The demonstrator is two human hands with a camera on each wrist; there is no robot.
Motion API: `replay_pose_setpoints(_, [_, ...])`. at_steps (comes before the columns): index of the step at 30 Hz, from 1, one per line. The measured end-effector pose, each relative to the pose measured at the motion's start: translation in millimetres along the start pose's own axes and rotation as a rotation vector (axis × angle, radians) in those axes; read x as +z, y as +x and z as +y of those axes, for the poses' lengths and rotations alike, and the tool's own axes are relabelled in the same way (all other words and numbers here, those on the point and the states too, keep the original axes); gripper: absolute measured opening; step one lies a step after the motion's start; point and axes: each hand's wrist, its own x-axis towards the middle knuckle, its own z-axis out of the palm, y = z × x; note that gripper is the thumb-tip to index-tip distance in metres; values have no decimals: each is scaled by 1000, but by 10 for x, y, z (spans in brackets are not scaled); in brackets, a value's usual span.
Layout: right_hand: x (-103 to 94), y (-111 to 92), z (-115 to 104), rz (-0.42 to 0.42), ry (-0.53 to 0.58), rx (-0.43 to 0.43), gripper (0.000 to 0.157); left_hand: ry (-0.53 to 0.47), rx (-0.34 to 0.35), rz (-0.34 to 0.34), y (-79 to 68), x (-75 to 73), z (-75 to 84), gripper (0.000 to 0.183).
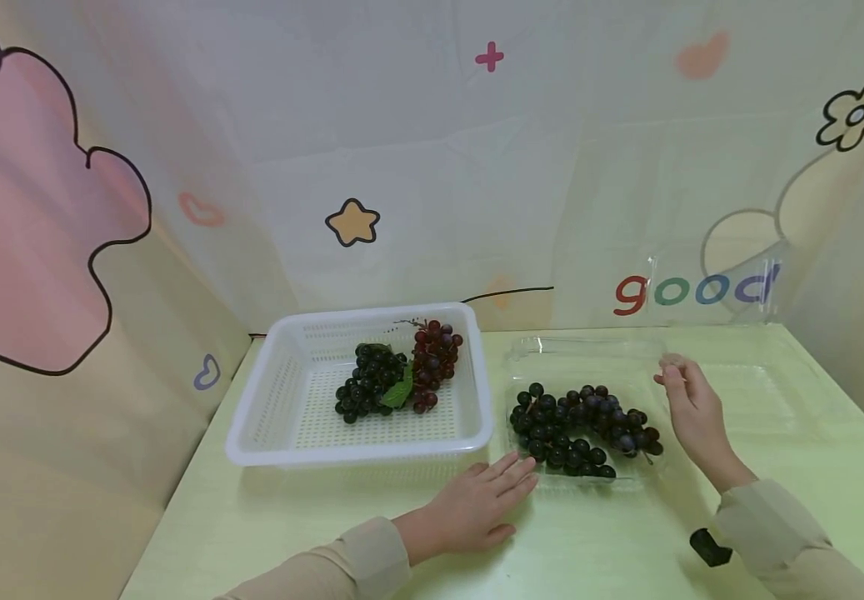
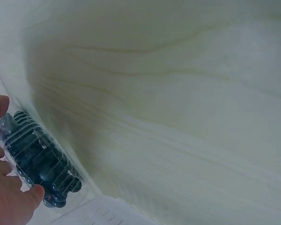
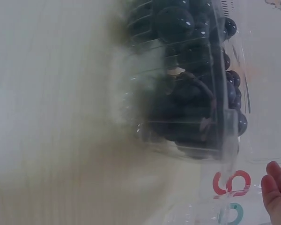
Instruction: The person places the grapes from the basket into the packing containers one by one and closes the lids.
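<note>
A clear plastic box [image 1: 634,477] stands right of the middle of the table, holding bunches of dark grapes [image 1: 562,433]. My left hand [image 1: 472,506] lies palm down with straight fingers, its fingertips right at the box's near left corner. In the left wrist view, the fingers of the left hand [image 2: 9,187] spread beside the box wall and the grapes [image 2: 37,154] behind it. At the box's far right side, my right hand [image 1: 694,408] pinches the edge of the clear lid [image 1: 765,392], thumb against bent fingers. The lid is see-through and its outline faint.
A white perforated basket [image 1: 360,450] stands to the left, with a dark green bunch of grapes [image 1: 367,383], a red bunch [image 1: 435,358] and a green leaf [image 1: 399,390] inside. Near the right sleeve lies a small black object [image 1: 711,547]. A printed sheet [image 1: 432,167] hangs behind the table.
</note>
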Motion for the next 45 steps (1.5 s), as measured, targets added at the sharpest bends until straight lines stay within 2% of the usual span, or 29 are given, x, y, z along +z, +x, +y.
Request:
replay_pose_setpoints(4, [-23,-63,24,-27,3,-8,38,17,-4,8,-9,3,8,66])
replay_pose_setpoints(9, [-56,-158,63,-55,-14,-17,40,22,19,60,-45,-20,14,62])
replay_pose_setpoints(15, [-66,-257,100,-49,3,-55,37,-23,54,193,-103,-39,-16,54])
replay_pose_setpoints(19, [-65,-312,115,-28,28,-67,34,-58,48,296,-130,-29,-63,51])
replay_pose_setpoints(23, [-72,-365,135,-14,32,-66,32,-79,33,366,-152,-10,-97,50])
replay_pose_setpoints(26, [-83,-411,154,-13,26,-67,31,-90,22,376,-166,3,-108,50])
replay_pose_setpoints(31, [-97,-492,195,4,-1,-87,30,-106,8,345,-185,18,-110,49])
replay_pose_setpoints(35, [-102,-548,228,14,-20,-111,30,-102,-2,368,-187,32,-110,49])
replay_pose_setpoints(41, [-110,-634,273,-6,-86,-142,34,-132,-34,479,-169,52,-103,48])
replay_pose_setpoints(45, [-100,-676,302,5,-134,-179,35,-109,-16,588,-149,43,-95,44])
